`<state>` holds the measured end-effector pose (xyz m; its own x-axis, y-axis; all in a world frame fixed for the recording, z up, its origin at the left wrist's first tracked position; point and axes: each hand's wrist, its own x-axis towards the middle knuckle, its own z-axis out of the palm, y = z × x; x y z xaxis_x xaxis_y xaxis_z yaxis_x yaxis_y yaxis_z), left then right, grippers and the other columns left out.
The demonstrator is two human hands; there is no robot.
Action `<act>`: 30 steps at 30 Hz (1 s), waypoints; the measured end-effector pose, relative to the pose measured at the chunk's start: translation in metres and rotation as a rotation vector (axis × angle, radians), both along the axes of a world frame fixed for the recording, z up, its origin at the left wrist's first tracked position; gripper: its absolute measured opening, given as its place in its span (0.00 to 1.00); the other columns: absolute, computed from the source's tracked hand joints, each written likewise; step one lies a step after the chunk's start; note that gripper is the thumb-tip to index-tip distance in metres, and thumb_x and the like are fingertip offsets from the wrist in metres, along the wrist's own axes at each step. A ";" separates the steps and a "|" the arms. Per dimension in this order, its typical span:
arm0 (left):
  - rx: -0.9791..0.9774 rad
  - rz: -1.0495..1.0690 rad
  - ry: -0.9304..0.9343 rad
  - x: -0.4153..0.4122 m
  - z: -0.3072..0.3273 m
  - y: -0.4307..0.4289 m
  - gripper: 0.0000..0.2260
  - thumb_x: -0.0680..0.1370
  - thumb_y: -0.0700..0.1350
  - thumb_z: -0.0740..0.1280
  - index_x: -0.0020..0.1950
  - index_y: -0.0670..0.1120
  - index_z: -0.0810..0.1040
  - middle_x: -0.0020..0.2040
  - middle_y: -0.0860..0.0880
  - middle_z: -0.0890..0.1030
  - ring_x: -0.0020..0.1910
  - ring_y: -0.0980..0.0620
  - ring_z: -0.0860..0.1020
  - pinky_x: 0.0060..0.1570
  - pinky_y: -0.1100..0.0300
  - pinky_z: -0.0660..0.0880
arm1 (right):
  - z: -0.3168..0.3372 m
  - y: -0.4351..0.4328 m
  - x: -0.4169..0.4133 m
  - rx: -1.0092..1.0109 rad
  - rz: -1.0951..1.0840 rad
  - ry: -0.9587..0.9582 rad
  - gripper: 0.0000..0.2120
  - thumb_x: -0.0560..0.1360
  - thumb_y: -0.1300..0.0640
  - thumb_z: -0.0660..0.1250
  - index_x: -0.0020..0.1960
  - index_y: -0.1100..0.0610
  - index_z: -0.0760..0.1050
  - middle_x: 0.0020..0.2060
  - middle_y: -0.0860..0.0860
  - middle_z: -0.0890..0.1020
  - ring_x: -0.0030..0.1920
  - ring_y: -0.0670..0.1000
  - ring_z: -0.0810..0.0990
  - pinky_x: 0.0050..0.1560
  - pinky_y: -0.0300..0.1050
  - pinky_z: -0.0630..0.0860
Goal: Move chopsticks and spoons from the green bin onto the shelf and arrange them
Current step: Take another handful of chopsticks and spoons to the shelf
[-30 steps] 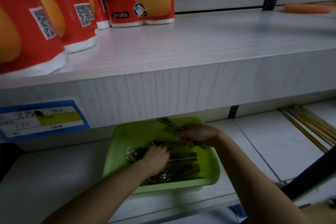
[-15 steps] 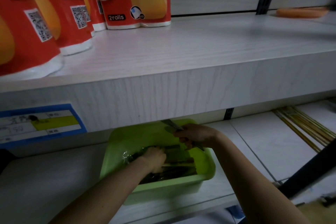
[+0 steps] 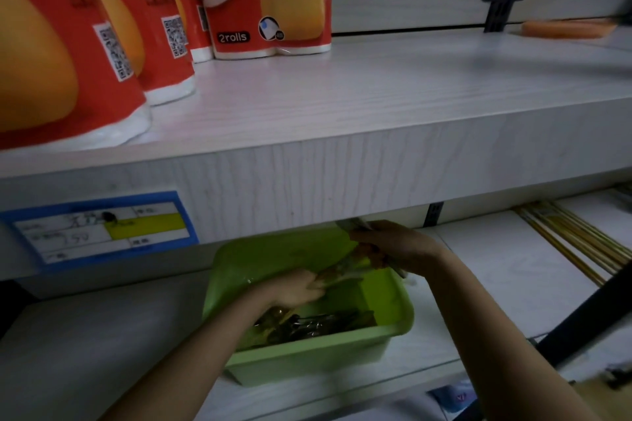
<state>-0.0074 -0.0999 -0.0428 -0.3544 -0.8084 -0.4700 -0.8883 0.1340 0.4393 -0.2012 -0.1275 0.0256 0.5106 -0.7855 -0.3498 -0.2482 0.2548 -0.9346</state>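
Green bin [image 3: 307, 355] now emptier: both hands have lifted out a wrapped utensil pack [image 3: 345, 275], left hand [image 3: 294, 289] and right hand [image 3: 393, 244] gripping it; shelving comes next.

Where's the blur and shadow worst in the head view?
Head view: the hands, left hand and right hand, are motion-smeared; the green bin sits in dim shadow under the upper shelf; the orange item far right is soft; the shelf edge bows from wide-angle distortion.

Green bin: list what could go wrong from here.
1. The right hand holds utensils close under the upper shelf's front edge; lifting could knock them against it.
2. The left hand pulls at a wrapped bundle blurred in motion; it may slip back.
3. The green bin sits near the lower shelf's front edge and could shift.
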 end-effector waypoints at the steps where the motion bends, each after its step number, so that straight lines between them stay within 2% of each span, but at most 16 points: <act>1: 0.018 0.042 0.087 0.002 0.004 -0.002 0.14 0.81 0.47 0.57 0.36 0.48 0.70 0.35 0.51 0.72 0.33 0.55 0.70 0.35 0.62 0.67 | 0.002 0.001 -0.002 -0.012 -0.023 -0.023 0.08 0.80 0.61 0.57 0.42 0.58 0.70 0.27 0.49 0.66 0.23 0.42 0.64 0.24 0.34 0.62; 4: 0.015 0.102 0.249 0.008 0.012 -0.007 0.13 0.82 0.46 0.56 0.37 0.50 0.69 0.34 0.54 0.74 0.29 0.64 0.74 0.36 0.69 0.70 | 0.008 0.003 -0.006 -0.036 -0.112 -0.153 0.11 0.80 0.61 0.57 0.42 0.58 0.73 0.24 0.47 0.62 0.21 0.42 0.60 0.22 0.33 0.58; 6: 0.007 0.152 0.358 0.009 0.018 -0.009 0.12 0.82 0.44 0.55 0.40 0.50 0.69 0.35 0.52 0.75 0.27 0.67 0.75 0.36 0.71 0.73 | 0.011 0.007 -0.007 -0.050 -0.201 -0.212 0.12 0.80 0.62 0.56 0.38 0.56 0.70 0.24 0.46 0.61 0.20 0.41 0.59 0.22 0.34 0.57; 9: -0.044 0.204 0.492 0.012 0.026 -0.016 0.12 0.82 0.46 0.54 0.40 0.48 0.69 0.31 0.52 0.75 0.25 0.62 0.75 0.36 0.69 0.75 | 0.011 0.014 -0.007 -0.039 -0.317 -0.305 0.14 0.80 0.63 0.54 0.36 0.55 0.64 0.22 0.45 0.61 0.20 0.41 0.59 0.21 0.33 0.58; 13: 0.037 0.367 0.799 0.007 0.034 -0.024 0.12 0.81 0.47 0.58 0.38 0.47 0.68 0.29 0.51 0.70 0.22 0.59 0.69 0.27 0.65 0.70 | 0.006 0.024 -0.005 0.025 -0.454 -0.450 0.13 0.80 0.62 0.55 0.37 0.55 0.64 0.21 0.44 0.61 0.20 0.42 0.59 0.21 0.34 0.58; 17: 0.144 0.589 1.040 -0.007 0.043 -0.034 0.13 0.80 0.44 0.61 0.35 0.45 0.71 0.25 0.52 0.71 0.20 0.59 0.69 0.22 0.67 0.68 | 0.004 0.036 -0.009 0.063 -0.549 -0.535 0.11 0.80 0.61 0.56 0.39 0.55 0.65 0.22 0.45 0.63 0.21 0.43 0.60 0.21 0.34 0.59; 21: 0.113 0.649 1.172 -0.028 0.058 -0.038 0.13 0.81 0.43 0.59 0.36 0.45 0.70 0.25 0.52 0.73 0.19 0.58 0.69 0.22 0.66 0.68 | 0.002 0.051 -0.016 0.061 -0.612 -0.523 0.08 0.80 0.60 0.57 0.42 0.56 0.67 0.23 0.46 0.64 0.22 0.43 0.60 0.23 0.34 0.60; 26: 0.238 0.763 1.329 -0.065 0.068 -0.020 0.10 0.80 0.42 0.61 0.38 0.43 0.71 0.21 0.51 0.74 0.16 0.58 0.68 0.18 0.70 0.66 | 0.003 0.073 -0.038 0.117 -0.690 -0.557 0.07 0.79 0.58 0.59 0.42 0.56 0.67 0.25 0.47 0.65 0.23 0.43 0.62 0.23 0.34 0.63; 30: 0.349 0.786 1.353 -0.103 0.069 0.002 0.11 0.79 0.43 0.62 0.37 0.44 0.69 0.21 0.52 0.69 0.15 0.59 0.64 0.17 0.71 0.62 | 0.007 0.096 -0.065 0.137 -0.711 -0.537 0.06 0.79 0.57 0.57 0.44 0.57 0.68 0.27 0.48 0.63 0.26 0.44 0.60 0.25 0.34 0.59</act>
